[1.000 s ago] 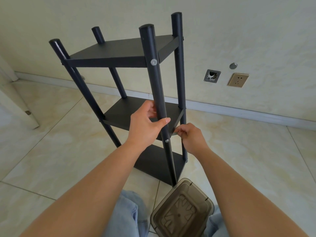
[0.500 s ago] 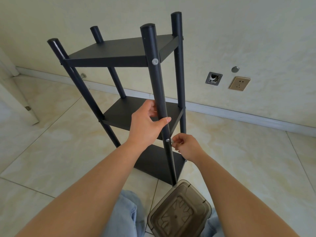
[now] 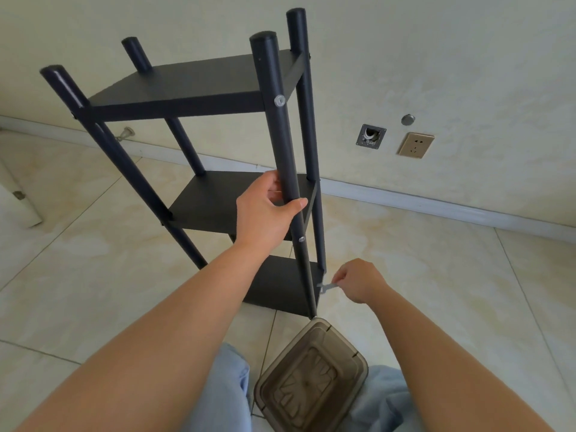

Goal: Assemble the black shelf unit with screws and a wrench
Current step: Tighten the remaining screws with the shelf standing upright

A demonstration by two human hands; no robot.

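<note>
A black three-tier shelf unit (image 3: 199, 85) stands upright on the tiled floor in front of me. My left hand (image 3: 265, 213) grips its nearest post just above the middle shelf. Silver screw heads show on that post at the top shelf (image 3: 279, 100) and at the middle shelf (image 3: 301, 239). My right hand (image 3: 358, 280) is low at the right side of the bottom shelf and pinches a small flat silver wrench (image 3: 325, 286), whose head sits against the shelf's right corner by the back post.
A brown translucent plastic box (image 3: 311, 378) sits between my knees just below the shelf's front post. Behind the unit a cream wall carries a socket (image 3: 416, 145) and an open wall box (image 3: 371, 136). A white door edge (image 3: 15, 201) stands at the left.
My right hand has dropped from the middle-shelf screw down to the bottom shelf's right corner, with the wrench now visible in it. My left hand keeps its grip on the post.
</note>
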